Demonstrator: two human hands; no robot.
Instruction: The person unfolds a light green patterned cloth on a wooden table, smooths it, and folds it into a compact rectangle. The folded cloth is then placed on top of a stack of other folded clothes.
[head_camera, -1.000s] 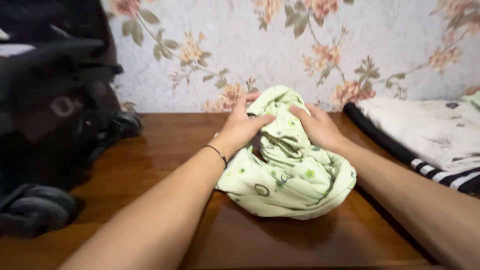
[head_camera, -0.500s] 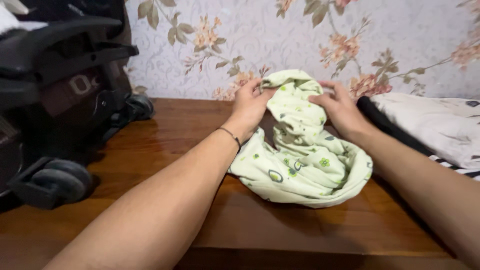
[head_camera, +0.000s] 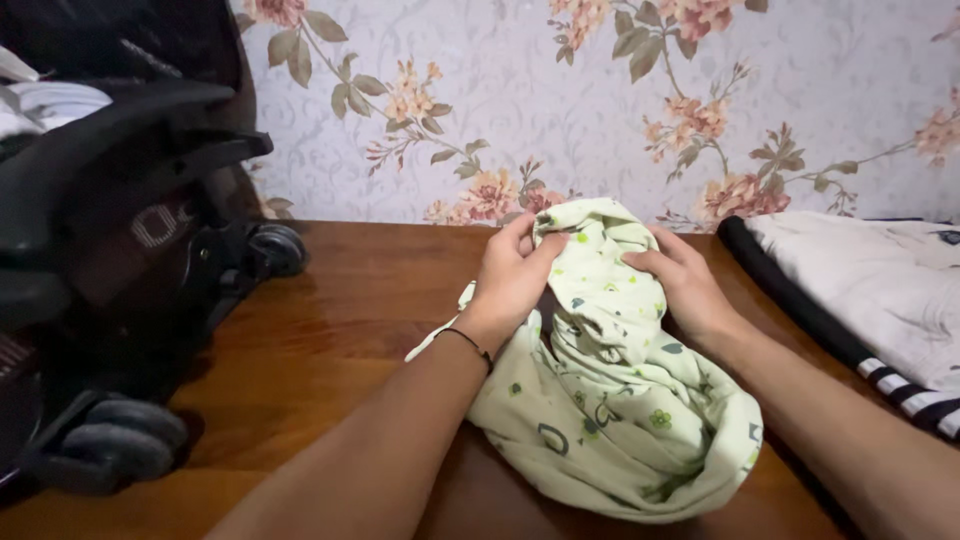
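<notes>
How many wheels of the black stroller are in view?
2: one wheel by the wall on the wooden table, another wheel at the lower left. Others may be hidden behind the frame.

Black stroller (head_camera: 110, 260) left; wooden table (head_camera: 340, 300); striped white garment (head_camera: 880, 290) right; floral wallpaper (head_camera: 600, 100)

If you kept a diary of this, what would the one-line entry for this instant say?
left hand: gripping pale green cloth | right hand: gripping same cloth | cloth: bunched on wooden table

Floral wallpaper (head_camera: 560, 110) rises behind a glossy brown wooden table (head_camera: 340, 310).
</notes>
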